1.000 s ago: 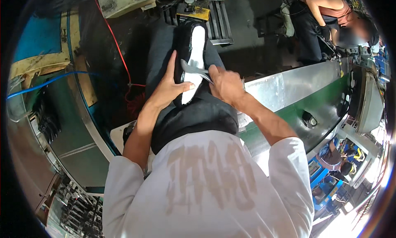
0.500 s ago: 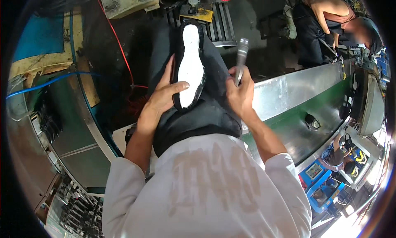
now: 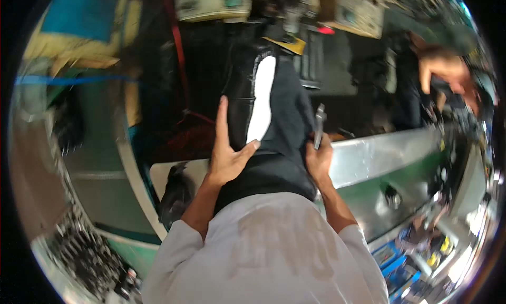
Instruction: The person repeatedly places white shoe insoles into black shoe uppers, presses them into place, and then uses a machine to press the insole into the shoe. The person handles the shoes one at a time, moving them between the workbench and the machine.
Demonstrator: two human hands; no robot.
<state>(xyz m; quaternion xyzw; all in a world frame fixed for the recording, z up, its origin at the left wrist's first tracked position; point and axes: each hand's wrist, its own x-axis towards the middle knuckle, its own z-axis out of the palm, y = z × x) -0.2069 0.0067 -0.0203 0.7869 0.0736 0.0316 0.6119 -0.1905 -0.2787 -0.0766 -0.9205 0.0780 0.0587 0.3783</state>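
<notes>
My left hand [image 3: 230,157] is closed on a black shoe upper [image 3: 242,90] with a white sole-shaped bottom [image 3: 262,98]. My thumb presses the near end of the white bottom, while the fingers lie along the shoe's left side. The shoe is tipped so that its black side shows beside the white strip, over my dark-trousered lap. Off to the right of my lap, my right hand [image 3: 319,157] grips a slim silver metal hand tool [image 3: 319,126], pointing away from me. Motion blur hides what kind of tool it is.
Right of me runs a metal-edged bench [image 3: 387,150] with a green surface and a dark shoe [image 3: 391,197]. Another person [image 3: 448,72] is at the far right. Ahead stands a machine with a yellow plate [image 3: 290,45]. A red hose [image 3: 179,46] hangs front left; a dark item [image 3: 176,196] lies beside my left arm.
The shoe has rolled, so its black side now shows and less of the white bottom does. The whole view has shifted and blurred. Both hands keep their holds.
</notes>
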